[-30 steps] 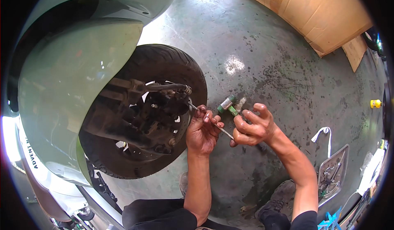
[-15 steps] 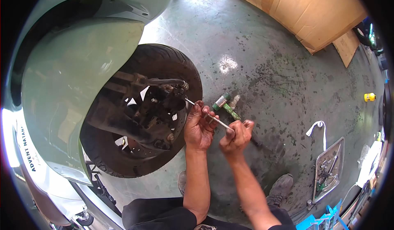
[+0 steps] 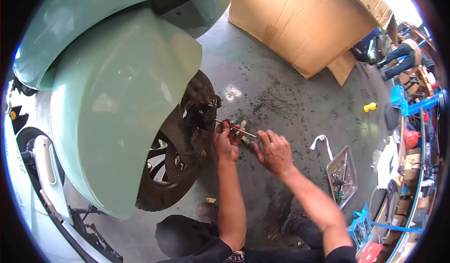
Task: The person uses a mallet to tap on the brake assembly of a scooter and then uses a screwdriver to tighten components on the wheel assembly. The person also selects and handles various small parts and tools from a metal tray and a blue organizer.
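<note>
A pale green fender point(image 3: 112, 103) fills the left of the frame, larger than the cardboard box point(image 3: 300, 24) at upper right. Left of centre shows a dark tyre point(image 3: 166, 192), then the person's dark clothing point(image 3: 180, 237) along the bottom and a blackened brake assembly point(image 3: 201, 115). In the middle, the right hand point(image 3: 276, 154) curves its fingers by the outer end of a slim metal rod point(image 3: 246, 132); whether it grips is hard to tell. The left hand point(image 3: 227, 146), palm showing, pinches the rod nearer its other end. The rod's long axis slants toward upper left, tip pointing at the brake assembly. Small pale lettering point(image 3: 238, 257) marks the clothing at bottom centre.
</note>
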`<state>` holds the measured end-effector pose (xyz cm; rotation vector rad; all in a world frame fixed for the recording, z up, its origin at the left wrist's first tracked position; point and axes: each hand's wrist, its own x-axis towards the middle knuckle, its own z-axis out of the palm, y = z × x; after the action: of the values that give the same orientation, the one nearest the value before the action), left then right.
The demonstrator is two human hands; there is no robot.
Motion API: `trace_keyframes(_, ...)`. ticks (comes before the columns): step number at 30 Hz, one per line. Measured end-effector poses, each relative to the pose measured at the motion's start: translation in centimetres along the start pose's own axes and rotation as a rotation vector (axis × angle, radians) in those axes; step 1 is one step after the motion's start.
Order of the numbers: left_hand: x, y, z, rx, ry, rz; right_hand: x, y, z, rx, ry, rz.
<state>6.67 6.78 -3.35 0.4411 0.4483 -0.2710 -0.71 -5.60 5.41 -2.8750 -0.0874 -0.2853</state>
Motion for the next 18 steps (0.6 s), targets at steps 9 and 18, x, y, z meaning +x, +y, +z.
trace_keyframes(9, -0.2, 0.3, 0.4, -0.001, 0.008, -0.126, 4.5, -0.2, -4.9, -0.555, -0.376, -0.850)
trace_keyframes(18, 0.6, 1.0, -0.5, 0.034, -0.057, -0.131, 4.6, -1.1, -1.5, -0.306, -0.701, -0.176)
